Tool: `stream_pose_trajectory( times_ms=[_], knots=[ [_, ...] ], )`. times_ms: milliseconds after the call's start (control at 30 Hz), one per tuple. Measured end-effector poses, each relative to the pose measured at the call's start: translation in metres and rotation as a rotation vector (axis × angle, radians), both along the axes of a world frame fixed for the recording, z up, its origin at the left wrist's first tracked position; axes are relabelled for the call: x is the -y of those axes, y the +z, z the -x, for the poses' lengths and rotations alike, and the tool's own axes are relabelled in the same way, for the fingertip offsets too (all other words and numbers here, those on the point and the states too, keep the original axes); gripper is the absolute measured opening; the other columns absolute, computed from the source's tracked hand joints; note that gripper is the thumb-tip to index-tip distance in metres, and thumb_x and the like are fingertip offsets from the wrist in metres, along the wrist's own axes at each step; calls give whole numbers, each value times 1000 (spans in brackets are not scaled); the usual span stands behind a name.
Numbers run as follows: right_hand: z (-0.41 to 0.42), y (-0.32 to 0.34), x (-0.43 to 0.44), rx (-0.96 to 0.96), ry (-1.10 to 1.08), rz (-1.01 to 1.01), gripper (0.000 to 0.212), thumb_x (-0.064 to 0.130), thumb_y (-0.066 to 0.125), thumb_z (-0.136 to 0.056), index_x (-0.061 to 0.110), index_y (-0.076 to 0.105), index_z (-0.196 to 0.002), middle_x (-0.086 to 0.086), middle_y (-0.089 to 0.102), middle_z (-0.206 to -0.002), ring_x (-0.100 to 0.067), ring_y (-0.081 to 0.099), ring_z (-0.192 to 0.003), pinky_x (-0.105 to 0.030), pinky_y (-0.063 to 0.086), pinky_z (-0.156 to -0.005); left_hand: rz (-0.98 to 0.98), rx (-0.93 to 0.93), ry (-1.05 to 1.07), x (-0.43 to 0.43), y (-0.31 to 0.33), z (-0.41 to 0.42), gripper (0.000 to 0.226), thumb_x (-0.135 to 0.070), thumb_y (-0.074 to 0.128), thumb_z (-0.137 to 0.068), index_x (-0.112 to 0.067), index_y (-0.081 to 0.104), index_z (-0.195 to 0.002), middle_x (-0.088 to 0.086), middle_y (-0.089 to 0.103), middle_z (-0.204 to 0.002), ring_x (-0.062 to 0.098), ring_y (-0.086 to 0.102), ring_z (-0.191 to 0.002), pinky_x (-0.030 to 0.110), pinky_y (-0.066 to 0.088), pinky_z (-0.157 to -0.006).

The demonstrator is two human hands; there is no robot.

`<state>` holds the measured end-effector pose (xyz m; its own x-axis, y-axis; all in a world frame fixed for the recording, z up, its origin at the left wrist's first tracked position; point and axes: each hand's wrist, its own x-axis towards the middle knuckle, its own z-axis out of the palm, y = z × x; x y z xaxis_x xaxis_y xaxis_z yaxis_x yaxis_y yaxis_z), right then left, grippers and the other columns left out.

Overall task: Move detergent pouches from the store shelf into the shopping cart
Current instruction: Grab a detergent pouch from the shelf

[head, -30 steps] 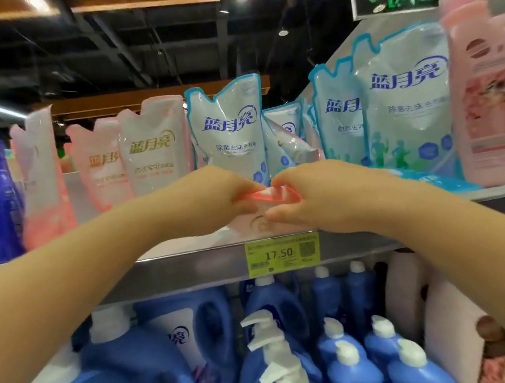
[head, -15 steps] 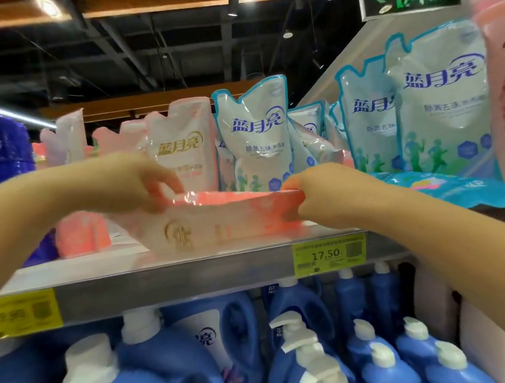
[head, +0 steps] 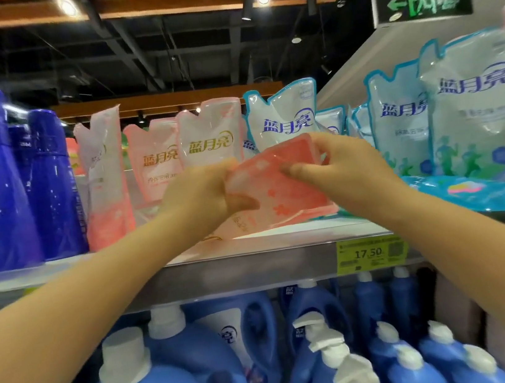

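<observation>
Left hand (head: 203,195): fingers curled round the left edge of the pink pouch (head: 280,187). The pouch is tilted over the shelf (head: 255,265) front; whether its lower end rests there cannot be told. Right hand (head: 345,171): thumb and fingers pinch the right edge. The cart is not in view.

Risk: the slick film may slip from edge grips. A rearward swing may topple the standing pouches (head: 193,147).

Legible: 蓝月亮 in gold on the standing pouches, in blue on blue pouches (head: 283,122). Price tag (head: 372,254): 17.50.
</observation>
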<state>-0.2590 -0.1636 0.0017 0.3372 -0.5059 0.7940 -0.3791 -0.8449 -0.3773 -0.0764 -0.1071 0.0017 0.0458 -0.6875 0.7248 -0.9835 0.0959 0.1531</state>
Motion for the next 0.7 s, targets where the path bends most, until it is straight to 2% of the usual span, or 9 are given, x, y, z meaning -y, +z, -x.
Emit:
stream_pose_trajectory(
  times_ms=[67,167,233,300,367,500,567,600,700],
  knots=[
    [4,-2,-5,58,24,34,35,42,67,-82,22,61,-109,6,64,-101,-12,58,-94,-30,51,-82,95,22,-33,1,2,4,35,-39,71,-76,-25,66,-108,2,68,-104,17,59,-87,32,50,-74],
    [12,-9,-12,176,-3,161,65,50,71,-73,24,45,-126,7,49,-118,-18,48,-112,-39,44,-96,330,132,-44,-5,7,15,45,-45,71,-75,-15,67,-108,9,70,-97,16,52,-72,24,38,-55],
    [18,-18,-18,249,-24,178,91,59,67,-65,20,33,-140,1,42,-134,-18,41,-124,-40,37,-105,467,160,-50,-13,14,27,56,-55,66,-71,-10,67,-103,12,70,-91,20,53,-68,25,38,-52],
    [25,-25,-24,299,-35,172,103,57,70,-65,17,21,-147,-3,32,-144,-17,31,-134,-39,30,-111,502,120,-41,-23,21,42,58,-60,63,-69,-13,65,-103,7,69,-91,24,57,-72,34,46,-60],
    [36,-26,-35,369,-36,150,106,50,74,-71,19,9,-149,-4,22,-149,-17,23,-138,-31,26,-113,499,125,-48,-31,25,60,49,-56,68,-73,-14,63,-98,2,65,-87,20,52,-72,29,37,-59],
    [63,-25,-58,535,-42,99,113,45,73,-73,18,-5,-150,-4,7,-155,-9,14,-141,-2,13,-97,481,156,-109,-51,25,104,50,-57,64,-73,-15,62,-100,-1,63,-85,14,49,-70,18,26,-52],
    [81,-26,-67,612,-18,53,115,39,76,-73,17,-6,-150,-4,12,-154,-4,22,-133,7,15,-91,455,140,-124,-61,24,126,51,-58,63,-73,-16,61,-102,-4,60,-85,13,50,-70,13,28,-51],
    [91,-27,-73,632,0,10,115,37,77,-72,17,-6,-150,-1,19,-153,-3,27,-130,5,20,-93,448,116,-156,-65,23,136,51,-58,64,-73,-16,61,-103,-3,63,-88,13,53,-72,14,35,-54],
    [127,-36,-97,678,98,-101,101,28,76,-77,18,5,-148,10,50,-129,5,52,-109,-6,40,-90,411,22,-299,-80,15,172,53,-58,67,-72,-18,62,-107,0,68,-94,19,62,-80,38,52,-70]
  ],
)
